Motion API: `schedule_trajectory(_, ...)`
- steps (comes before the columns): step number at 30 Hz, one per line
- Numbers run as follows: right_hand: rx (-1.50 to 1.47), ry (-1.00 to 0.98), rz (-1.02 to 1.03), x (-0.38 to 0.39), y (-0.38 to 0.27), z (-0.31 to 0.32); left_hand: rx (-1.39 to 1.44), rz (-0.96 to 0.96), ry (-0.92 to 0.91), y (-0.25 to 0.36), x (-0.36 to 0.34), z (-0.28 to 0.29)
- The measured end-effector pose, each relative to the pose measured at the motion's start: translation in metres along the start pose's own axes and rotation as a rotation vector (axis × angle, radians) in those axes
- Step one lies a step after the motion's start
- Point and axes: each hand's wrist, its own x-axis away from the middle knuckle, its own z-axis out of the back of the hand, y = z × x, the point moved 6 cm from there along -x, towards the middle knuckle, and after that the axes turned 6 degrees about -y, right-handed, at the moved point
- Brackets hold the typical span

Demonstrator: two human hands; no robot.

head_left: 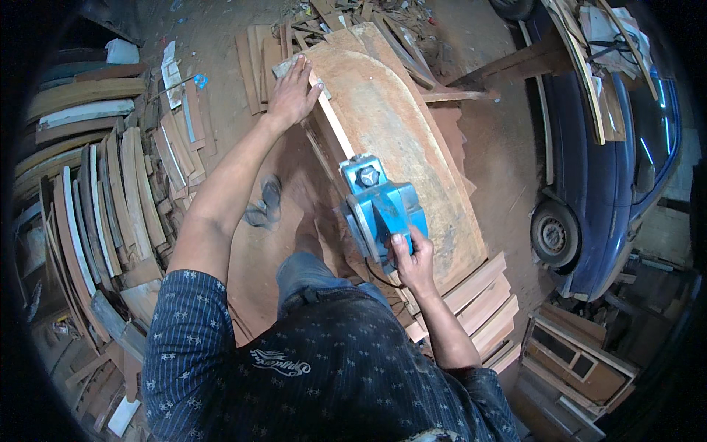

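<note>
Your right hand (414, 259) had its fingers wrapped around the back of a blue electric hand planer (387, 206), which sat on a pale wooden strip (335, 125) along the worktable (434, 177)'s left edge. Farther off, your left hand (292, 97) lay flat, fingers slightly parted, apparently over the strip's far end, with loose boards (249, 66) to its left.

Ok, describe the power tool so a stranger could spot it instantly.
Find the long tabletop in the middle. Along its left side, a pale strip runs to the power tool, gripped by the right hand. Its bright blue body stands out against strip and tabletop.
</note>
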Motion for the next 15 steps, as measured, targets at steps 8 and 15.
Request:
schedule_trajectory(8, 0.058, 0.013, 0.087, -0.088, -0.038, -0.032, 0.043, 0.003, -0.002, -0.005, 0.003, 0.003)
schedule_trajectory(15, -0.017, 0.027, 0.123, -0.175, -0.071, -0.064, 0.374, -0.024, 0.088, -0.027, -0.009, 0.006)
